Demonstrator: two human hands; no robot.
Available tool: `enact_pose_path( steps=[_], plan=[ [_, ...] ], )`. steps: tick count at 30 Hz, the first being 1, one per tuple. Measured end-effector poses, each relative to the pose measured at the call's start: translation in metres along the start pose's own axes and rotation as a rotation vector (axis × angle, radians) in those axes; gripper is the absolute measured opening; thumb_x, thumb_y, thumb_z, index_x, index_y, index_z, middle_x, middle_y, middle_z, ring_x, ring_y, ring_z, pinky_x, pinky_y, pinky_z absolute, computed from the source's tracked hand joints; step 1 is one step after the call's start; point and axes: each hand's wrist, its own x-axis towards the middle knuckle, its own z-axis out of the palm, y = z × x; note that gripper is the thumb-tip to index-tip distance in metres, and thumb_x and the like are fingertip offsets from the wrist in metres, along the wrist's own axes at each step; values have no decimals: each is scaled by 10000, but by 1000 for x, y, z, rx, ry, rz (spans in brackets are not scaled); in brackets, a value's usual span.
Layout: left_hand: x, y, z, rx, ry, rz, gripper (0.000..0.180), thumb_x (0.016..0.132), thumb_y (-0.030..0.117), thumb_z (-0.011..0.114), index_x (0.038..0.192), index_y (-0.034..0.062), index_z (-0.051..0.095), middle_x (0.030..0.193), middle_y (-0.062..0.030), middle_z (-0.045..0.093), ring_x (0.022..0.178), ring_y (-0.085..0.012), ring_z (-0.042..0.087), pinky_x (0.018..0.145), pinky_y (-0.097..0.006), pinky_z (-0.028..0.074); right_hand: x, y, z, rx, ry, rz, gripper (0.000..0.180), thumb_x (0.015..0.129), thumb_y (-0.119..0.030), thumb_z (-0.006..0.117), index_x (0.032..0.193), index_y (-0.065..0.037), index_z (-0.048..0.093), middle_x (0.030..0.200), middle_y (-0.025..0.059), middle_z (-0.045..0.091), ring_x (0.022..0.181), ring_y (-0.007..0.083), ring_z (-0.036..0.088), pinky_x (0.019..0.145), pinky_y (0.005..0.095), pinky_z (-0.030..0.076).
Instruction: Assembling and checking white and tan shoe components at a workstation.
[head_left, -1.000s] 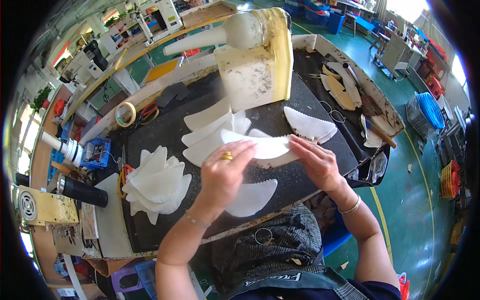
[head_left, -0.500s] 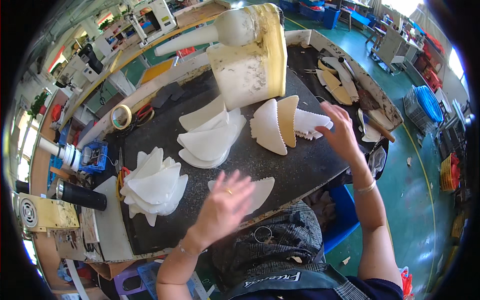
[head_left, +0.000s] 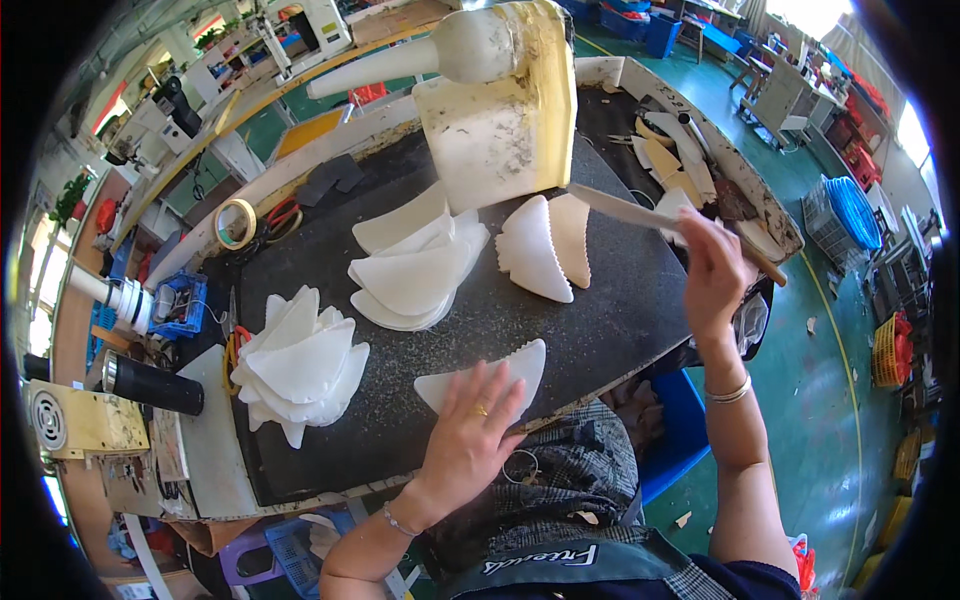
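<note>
Left hand (head_left: 470,430) lies flat, fingers spread, on a white fan-shaped piece (head_left: 490,378) at the near edge of the black table (head_left: 600,300); the piece's long axis runs left–right, scalloped edge to the right. Right hand (head_left: 712,270) is closed around a flat wooden stick (head_left: 640,212), which slants up-left toward the cream machine (head_left: 500,120). More white pieces sit in stacks (head_left: 300,365) on the table; green workshop floor (head_left: 830,400) lies to the right.

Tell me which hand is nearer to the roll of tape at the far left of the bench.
Left. The left hand presses a white piece at the near edge, below and right of the roll of tape; the right hand holds a brush far right.
</note>
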Motion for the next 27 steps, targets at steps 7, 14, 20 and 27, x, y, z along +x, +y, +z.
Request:
enact_pose_path(
  steps=[7,14,20,27],
  plan=[
    [0,5,2,-1,-3,-25,641,808,203,705,1376,63,443,1485,-175,333,1384,-384,276,1132,-523,194,-41,-46,34,242,-643,60,119,694,-128,762,735,-70,666,676,74,631,649,236,605,609,337,491],
    [-1,8,-4,-58,62,-25,531,805,166,707,1293,44,538,1423,-169,432,1344,-384,358,1126,-523,207,-34,-45,26,388,-717,238,127,739,-94,738,810,-7,678,667,111,642,590,225,622,593,331,499],
    [36,18,-15,-266,287,101,481,798,72,697,1257,24,560,1288,-170,565,1243,-319,503,1077,-467,335,-20,-58,22,424,-996,657,122,818,-76,709,784,31,660,674,64,654,621,98,627,584,260,508],
    [60,33,-25,-1699,438,-226,405,844,61,687,1224,3,558,1092,-165,661,1003,-208,648,876,-317,506,-15,-106,-32,1081,-759,898,67,910,-6,583,943,50,599,726,91,654,613,126,631,574,245,528]
  ],
)
